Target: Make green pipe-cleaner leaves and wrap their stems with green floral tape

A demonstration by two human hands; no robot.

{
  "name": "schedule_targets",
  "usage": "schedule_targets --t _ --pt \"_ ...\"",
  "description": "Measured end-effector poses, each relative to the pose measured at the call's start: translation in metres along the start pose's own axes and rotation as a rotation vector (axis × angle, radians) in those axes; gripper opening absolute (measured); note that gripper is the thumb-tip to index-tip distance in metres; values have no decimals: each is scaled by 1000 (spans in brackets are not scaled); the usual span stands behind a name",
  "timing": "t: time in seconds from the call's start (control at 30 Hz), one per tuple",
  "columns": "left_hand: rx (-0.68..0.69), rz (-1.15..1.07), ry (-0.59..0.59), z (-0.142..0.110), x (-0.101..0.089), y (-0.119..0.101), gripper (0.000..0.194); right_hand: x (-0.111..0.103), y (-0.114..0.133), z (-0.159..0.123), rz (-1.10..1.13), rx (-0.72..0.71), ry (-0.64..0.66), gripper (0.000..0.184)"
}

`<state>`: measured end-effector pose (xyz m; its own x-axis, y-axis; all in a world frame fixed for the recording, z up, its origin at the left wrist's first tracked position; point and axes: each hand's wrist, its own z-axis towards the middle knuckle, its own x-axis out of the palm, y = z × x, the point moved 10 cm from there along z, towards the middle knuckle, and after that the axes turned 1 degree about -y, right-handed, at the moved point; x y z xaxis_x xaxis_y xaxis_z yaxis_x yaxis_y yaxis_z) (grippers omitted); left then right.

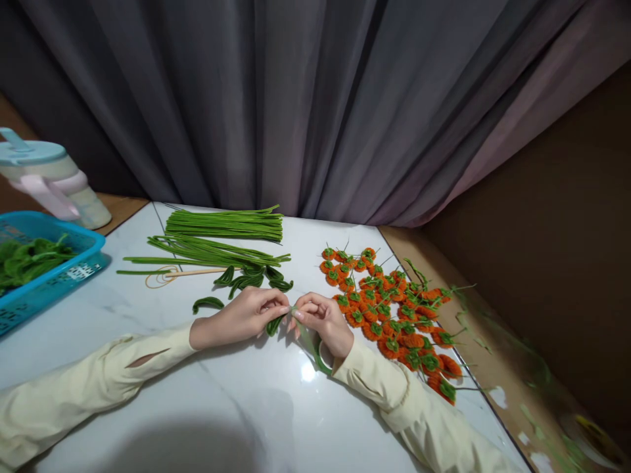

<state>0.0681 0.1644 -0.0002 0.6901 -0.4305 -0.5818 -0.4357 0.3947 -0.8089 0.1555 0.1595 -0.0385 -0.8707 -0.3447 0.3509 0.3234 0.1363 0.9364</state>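
Observation:
My left hand is closed in a pinch on a folded dark green pipe-cleaner leaf, which hangs below its fingertips. My right hand, its fingertips meeting the left ones, pinches a pale green, see-through strip of tape. That strip runs down toward a green roll by the right wrist, partly hidden by hand and sleeve. Just beyond the left hand lie several more dark green folded leaves, and a single one rests nearer the wrist.
Behind lie bundles of bright green pipe cleaners, with a thin wooden stick and a rubber band. Orange pipe-cleaner persimmon-like pieces cover the right side. A blue basket holds green pieces; behind it stands a lidded cup.

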Motion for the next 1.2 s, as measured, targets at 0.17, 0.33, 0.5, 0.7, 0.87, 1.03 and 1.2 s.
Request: schedule_targets --t 0.17,0.33,0.5,0.7,0.87,1.03,1.2 --pt "-183 -221 153 -2 13 12 26 2 1 -2 -57 -25 21 25" --pt "-241 -334 278 -3 18 11 27 4 7 -6 -228 -119 17 24" --pt "-286 -462 412 -5 25 13 23 14 23 -15 -555 -296 25 17" --pt "-442 -632 522 -12 37 24 19 39 41 -35 -925 -685 103 21" --pt "-570 -714 555 -19 46 34 14 57 40 -51 -1065 -924 224 25" --pt "-565 -763 565 -17 48 35 18 57 42 -53 -1082 -960 202 25" --pt "-386 -346 331 2 5 31 41 36 42 -35 -934 -688 52 19"
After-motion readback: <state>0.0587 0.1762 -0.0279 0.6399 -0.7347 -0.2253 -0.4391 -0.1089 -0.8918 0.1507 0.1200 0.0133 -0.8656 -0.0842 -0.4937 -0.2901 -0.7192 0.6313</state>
